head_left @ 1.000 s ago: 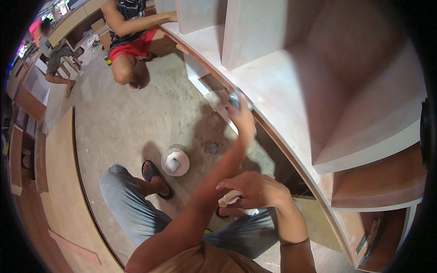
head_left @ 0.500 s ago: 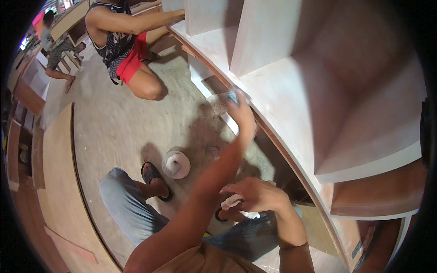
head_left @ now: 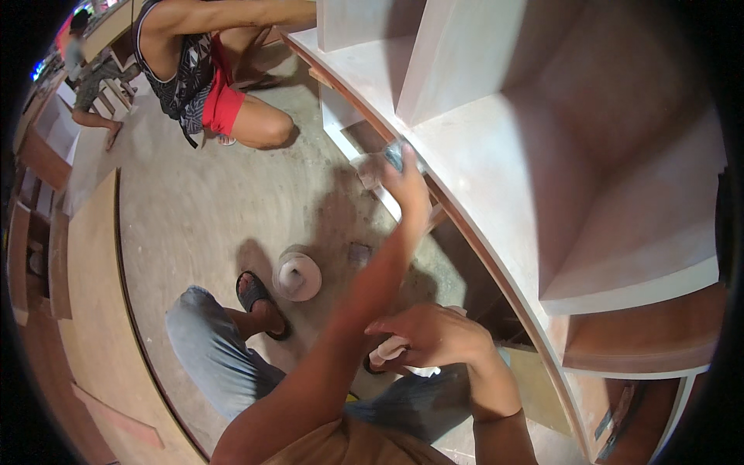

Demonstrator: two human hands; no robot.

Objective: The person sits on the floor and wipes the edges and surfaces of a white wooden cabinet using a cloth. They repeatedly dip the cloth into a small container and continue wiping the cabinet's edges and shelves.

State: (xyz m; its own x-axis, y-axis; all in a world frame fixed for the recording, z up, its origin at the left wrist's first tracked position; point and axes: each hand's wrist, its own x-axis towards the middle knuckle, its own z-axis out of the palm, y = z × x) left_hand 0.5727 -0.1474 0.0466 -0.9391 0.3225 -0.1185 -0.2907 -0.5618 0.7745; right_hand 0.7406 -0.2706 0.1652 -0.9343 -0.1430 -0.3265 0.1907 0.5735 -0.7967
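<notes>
My left hand (head_left: pixel 409 190) is closed round a small bluish-grey pad-like thing (head_left: pixel 395 156), whose exact kind I cannot make out. A translucent flap sticks out beside it. The pad is at the long brown front edge (head_left: pixel 453 211) of a white-coated wooden shelf unit (head_left: pixel 473 155). Lower down, over my lap, my right hand (head_left: pixel 438 335) holds a crumpled white cloth (head_left: pixel 389 350) under its curled fingers. My left forearm crosses in front of my body, slightly blurred.
A round tub (head_left: pixel 297 277) of white stuff stands on the floor by my sandalled foot (head_left: pixel 262 302). A co-worker in red shorts (head_left: pixel 225 111) kneels at the unit's far end. A long wooden panel (head_left: pixel 91 271) lies at left. Someone else sits far left.
My left hand has shifted slightly left along the shelf edge with the pad. My right hand still holds the cloth. The kneeling co-worker has leaned and shifted a little.
</notes>
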